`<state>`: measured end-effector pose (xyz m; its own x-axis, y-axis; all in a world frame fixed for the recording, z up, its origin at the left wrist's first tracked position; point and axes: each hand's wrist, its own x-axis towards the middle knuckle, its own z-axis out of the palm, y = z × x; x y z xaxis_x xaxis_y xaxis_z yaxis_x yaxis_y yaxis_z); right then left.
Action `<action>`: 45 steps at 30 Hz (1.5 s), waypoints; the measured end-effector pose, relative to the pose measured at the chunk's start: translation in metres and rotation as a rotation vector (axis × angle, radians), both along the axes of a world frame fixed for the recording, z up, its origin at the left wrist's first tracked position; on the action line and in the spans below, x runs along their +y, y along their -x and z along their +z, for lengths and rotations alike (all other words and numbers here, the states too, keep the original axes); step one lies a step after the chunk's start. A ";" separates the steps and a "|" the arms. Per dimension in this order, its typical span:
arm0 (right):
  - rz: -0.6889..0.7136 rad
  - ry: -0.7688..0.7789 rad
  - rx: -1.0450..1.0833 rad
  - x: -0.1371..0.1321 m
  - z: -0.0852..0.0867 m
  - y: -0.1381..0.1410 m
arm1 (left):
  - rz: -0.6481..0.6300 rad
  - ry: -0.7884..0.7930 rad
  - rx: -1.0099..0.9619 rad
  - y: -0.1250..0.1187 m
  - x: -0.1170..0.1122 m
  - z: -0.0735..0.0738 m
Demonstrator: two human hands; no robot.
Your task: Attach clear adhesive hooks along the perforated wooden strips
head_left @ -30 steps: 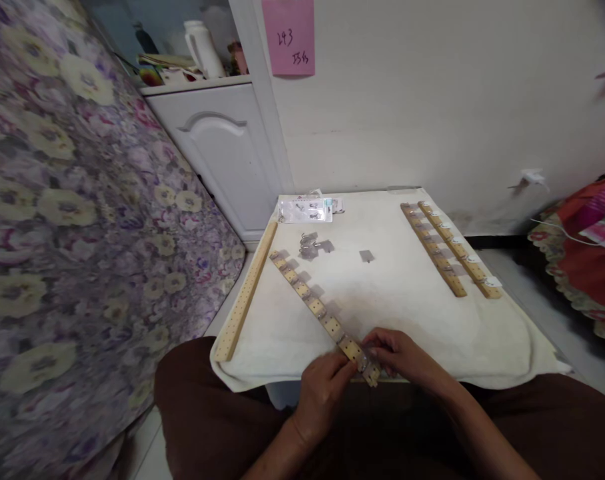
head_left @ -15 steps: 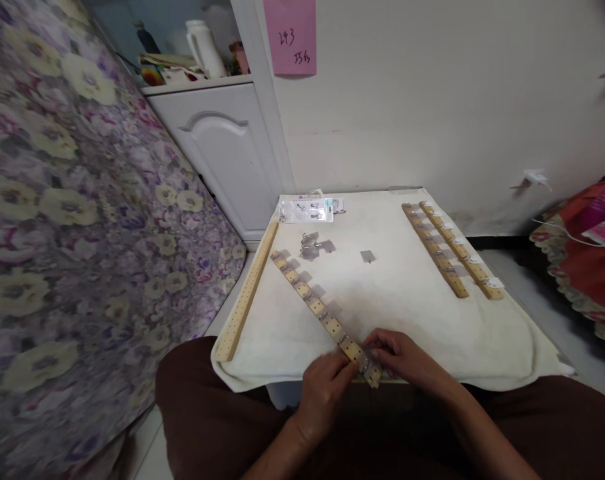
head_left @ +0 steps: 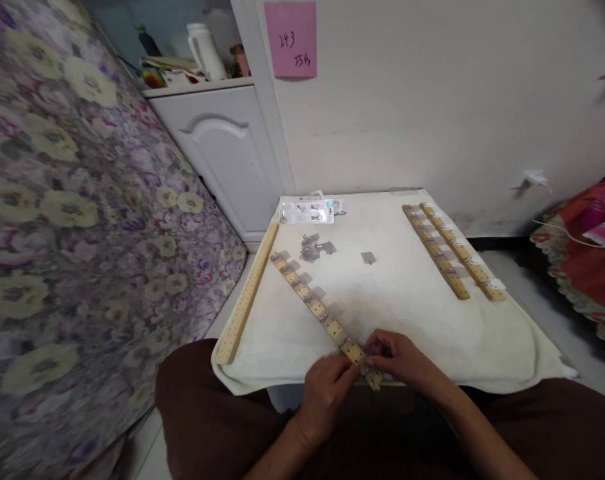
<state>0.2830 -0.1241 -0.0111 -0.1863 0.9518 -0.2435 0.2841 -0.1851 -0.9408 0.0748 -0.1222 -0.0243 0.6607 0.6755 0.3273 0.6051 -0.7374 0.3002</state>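
A long wooden strip with holes and metal clips (head_left: 312, 307) lies slantwise on the white cloth-covered table (head_left: 407, 300). Both hands meet at its near end by the table's front edge. My left hand (head_left: 327, 393) pinches the strip's near end from the left, fingers closed. My right hand (head_left: 400, 360) pinches a small metal clip against the same end from the right. The clip itself is mostly hidden by my fingers. Loose metal clips (head_left: 315, 248) lie farther back, and a single one (head_left: 368, 257) lies apart.
A bare wooden strip (head_left: 247, 297) lies along the table's left edge. Two strips fitted with clips (head_left: 450, 257) rest at the back right. A clear packet (head_left: 306, 211) sits at the back. A flowered bed cover (head_left: 82, 220) is on the left, a white cabinet (head_left: 222, 147) behind.
My hands have barely shifted at the strip's end; the view has tipped slightly down. Nothing else has moved.
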 end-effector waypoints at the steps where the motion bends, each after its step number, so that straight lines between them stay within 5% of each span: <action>1: -0.004 0.000 -0.002 0.001 -0.001 0.000 | 0.001 -0.002 0.004 0.000 0.000 0.000; 13: -0.051 -0.005 -0.073 0.007 -0.007 -0.001 | 0.020 -0.043 0.012 -0.001 0.001 0.001; 23: -0.228 -0.046 -0.115 -0.013 0.004 -0.009 | 0.004 -0.101 -0.190 -0.002 0.003 -0.005; 33: -0.385 0.216 0.368 -0.072 -0.021 0.017 | -0.029 0.135 -0.423 0.011 0.004 -0.005; 45: -0.642 0.255 0.595 -0.069 -0.010 0.049 | 0.123 0.343 -0.579 0.022 0.007 0.000</action>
<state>0.2343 -0.1931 -0.0212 0.1982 0.8466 -0.4940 -0.4647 -0.3626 -0.8078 0.0530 -0.1157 -0.0247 0.3558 0.8628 0.3590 0.3497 -0.4792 0.8050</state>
